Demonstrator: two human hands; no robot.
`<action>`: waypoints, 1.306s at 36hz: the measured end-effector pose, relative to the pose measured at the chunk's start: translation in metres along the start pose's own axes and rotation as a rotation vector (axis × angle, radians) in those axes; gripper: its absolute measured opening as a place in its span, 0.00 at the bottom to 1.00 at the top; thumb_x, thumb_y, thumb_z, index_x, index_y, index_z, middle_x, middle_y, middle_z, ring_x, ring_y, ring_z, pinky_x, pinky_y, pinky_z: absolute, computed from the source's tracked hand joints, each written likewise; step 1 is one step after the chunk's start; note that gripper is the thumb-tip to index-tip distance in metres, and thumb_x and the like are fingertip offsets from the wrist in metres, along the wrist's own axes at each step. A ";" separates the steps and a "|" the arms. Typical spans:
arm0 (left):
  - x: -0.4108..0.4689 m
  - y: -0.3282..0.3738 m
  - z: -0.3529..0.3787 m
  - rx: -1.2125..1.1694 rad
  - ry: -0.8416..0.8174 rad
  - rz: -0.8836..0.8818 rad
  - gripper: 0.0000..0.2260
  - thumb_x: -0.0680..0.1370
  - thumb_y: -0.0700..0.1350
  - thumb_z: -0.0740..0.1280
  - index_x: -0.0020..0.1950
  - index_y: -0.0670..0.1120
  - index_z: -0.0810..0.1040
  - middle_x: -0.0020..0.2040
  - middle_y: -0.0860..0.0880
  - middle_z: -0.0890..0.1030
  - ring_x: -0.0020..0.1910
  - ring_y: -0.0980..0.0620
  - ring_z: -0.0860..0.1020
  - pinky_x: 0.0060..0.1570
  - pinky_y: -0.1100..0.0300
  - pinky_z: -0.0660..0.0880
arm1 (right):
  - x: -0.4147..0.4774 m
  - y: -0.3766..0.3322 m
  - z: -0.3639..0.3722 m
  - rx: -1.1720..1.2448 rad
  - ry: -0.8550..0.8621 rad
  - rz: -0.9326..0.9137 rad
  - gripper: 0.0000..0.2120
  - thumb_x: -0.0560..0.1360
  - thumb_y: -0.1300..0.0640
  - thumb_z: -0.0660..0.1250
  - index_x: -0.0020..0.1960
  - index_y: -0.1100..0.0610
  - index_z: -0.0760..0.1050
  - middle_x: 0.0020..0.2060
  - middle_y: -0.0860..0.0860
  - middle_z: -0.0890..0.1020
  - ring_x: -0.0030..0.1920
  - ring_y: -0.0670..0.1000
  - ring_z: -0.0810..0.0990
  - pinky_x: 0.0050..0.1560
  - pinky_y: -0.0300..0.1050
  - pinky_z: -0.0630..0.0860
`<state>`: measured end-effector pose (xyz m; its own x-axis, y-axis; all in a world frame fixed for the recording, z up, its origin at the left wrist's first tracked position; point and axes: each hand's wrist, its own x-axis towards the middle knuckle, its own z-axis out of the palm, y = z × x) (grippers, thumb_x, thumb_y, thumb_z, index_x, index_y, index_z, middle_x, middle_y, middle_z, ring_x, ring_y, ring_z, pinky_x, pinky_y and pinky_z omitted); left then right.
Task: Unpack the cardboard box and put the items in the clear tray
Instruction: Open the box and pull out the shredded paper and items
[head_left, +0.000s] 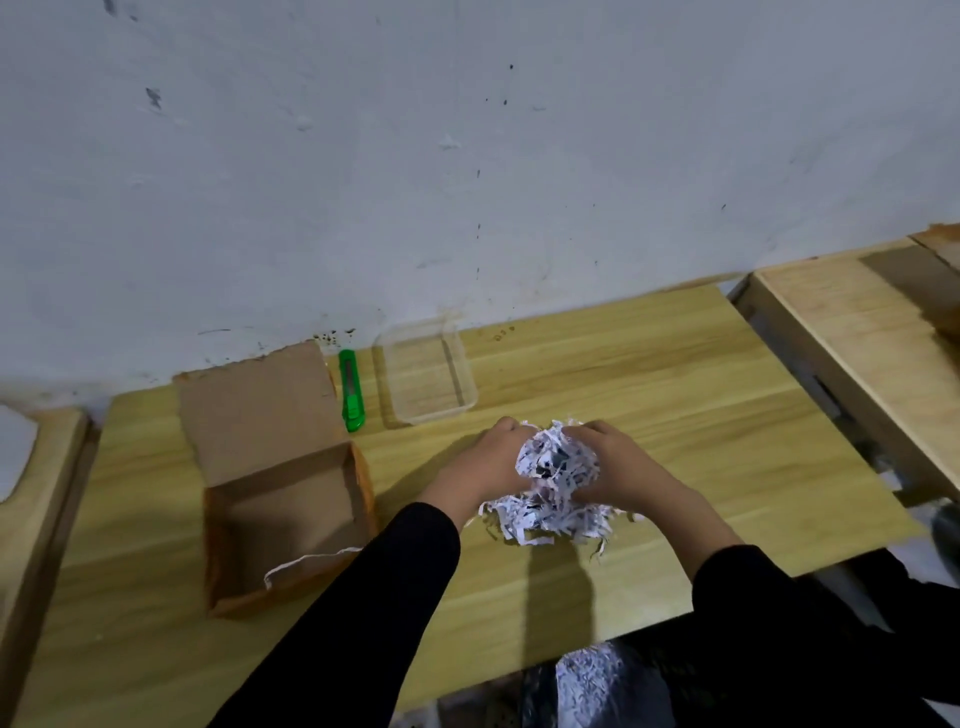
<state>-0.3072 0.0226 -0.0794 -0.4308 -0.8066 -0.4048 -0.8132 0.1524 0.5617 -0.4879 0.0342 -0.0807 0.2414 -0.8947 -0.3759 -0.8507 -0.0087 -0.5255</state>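
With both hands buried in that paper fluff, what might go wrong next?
The shredded paper pressed between the left hand and right hand may hide small items, which could get missed or drop. Loose strips could scatter off the table. The green utility knife lies between the cardboard box and clear tray; a careless reach might brush it.

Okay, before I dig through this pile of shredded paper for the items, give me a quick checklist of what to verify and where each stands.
1. Clear tray has room: ok, looks empty.
2. Tray within reach, just beyond the hands: ok.
3. Cardboard box emptied: ok, only one paper strip on its rim.
4. Item located in the shredded paper: cannot tell, a dark patch shows but is unclear.
5. Left hand and right hand both on the pile: ok.
6. Green utility knife clear of hands: ok.
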 end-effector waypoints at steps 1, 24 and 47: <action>-0.002 0.000 -0.004 0.001 0.006 0.006 0.32 0.75 0.46 0.69 0.75 0.47 0.59 0.71 0.47 0.63 0.67 0.46 0.67 0.63 0.54 0.68 | 0.000 -0.006 -0.003 -0.018 -0.004 -0.016 0.41 0.62 0.62 0.76 0.71 0.57 0.63 0.66 0.56 0.67 0.65 0.57 0.69 0.62 0.45 0.68; -0.180 -0.186 -0.009 -0.382 0.985 -0.683 0.19 0.79 0.41 0.61 0.68 0.33 0.67 0.62 0.30 0.72 0.63 0.34 0.71 0.60 0.50 0.68 | 0.014 -0.209 0.140 0.005 -0.298 -0.498 0.13 0.75 0.59 0.65 0.58 0.60 0.76 0.53 0.59 0.81 0.54 0.56 0.78 0.56 0.47 0.73; -0.177 -0.183 0.007 -0.584 1.043 -0.643 0.19 0.82 0.38 0.53 0.74 0.44 0.62 0.69 0.39 0.72 0.66 0.41 0.71 0.56 0.61 0.64 | 0.012 -0.185 0.138 0.419 -0.310 -0.298 0.08 0.75 0.65 0.64 0.50 0.63 0.81 0.35 0.48 0.82 0.29 0.36 0.75 0.36 0.27 0.71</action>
<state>-0.0853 0.1417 -0.1158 0.6653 -0.7359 -0.1254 -0.3609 -0.4641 0.8089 -0.2628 0.0868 -0.0936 0.6195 -0.7085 -0.3380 -0.4842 -0.0061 -0.8749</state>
